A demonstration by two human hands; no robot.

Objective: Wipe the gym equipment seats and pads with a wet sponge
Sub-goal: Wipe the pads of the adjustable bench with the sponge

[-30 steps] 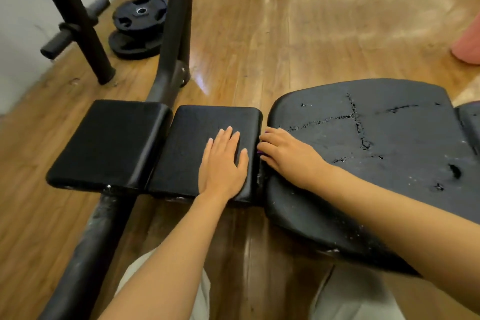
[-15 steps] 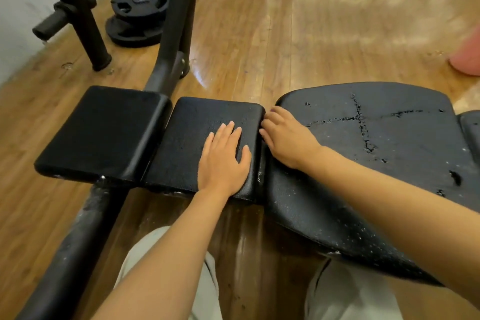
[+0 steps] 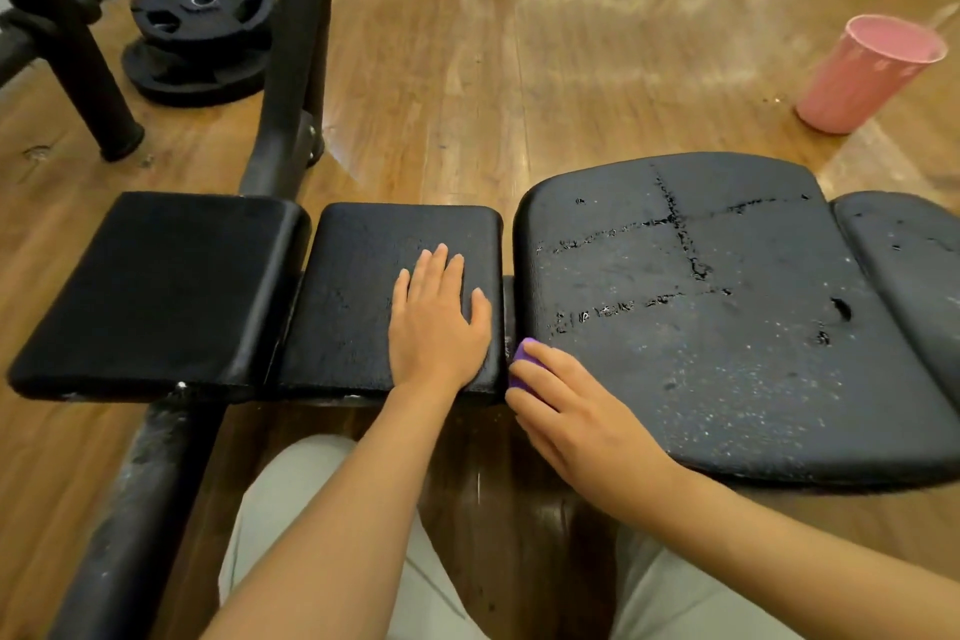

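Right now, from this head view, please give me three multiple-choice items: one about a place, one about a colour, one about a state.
1. Where does the left hand rest?
A. middle pad
B. cracked seat
C. floor

2. What colour is the sponge?
A. yellow
B. purple
C. green

3. How is the pink cup?
A. upside down
B. lying flat
C. standing, tilted in this view

Key: 1 A, its palm lies flat on the middle pad; 2 B, purple shows under the right hand; 3 C, its open rim faces up.

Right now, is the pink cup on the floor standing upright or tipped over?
Upright. The pink cup stands on its narrow base on the wooden floor, open rim up. Its contents cannot be seen.
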